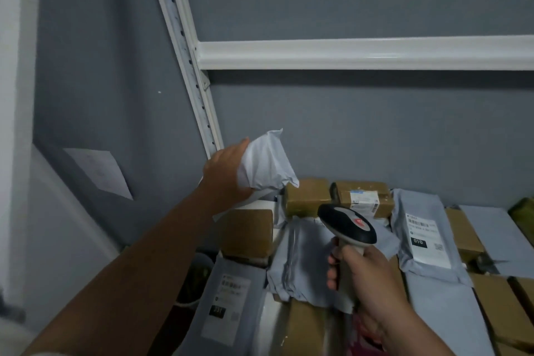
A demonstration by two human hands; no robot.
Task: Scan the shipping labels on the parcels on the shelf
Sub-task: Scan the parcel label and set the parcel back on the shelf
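Gripping the scanner [348,225] by its handle, the right hand [365,283] hovers over grey mailers [427,235] and brown boxes [307,196] packed on the shelf [346,55], while farther back the left hand [228,173] clutches a raised white mailer [267,163].

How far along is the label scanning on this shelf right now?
Nothing visibly marks any parcel as scanned, so finished work cannot be confirmed. In hand: the left hand grips a crumpled white plastic mailer bag lifted above the pile, with no label showing, while the right hand holds the black-and-grey handheld barcode scanner. Left: the labelled grey poly mailer, the brown taped box and others.
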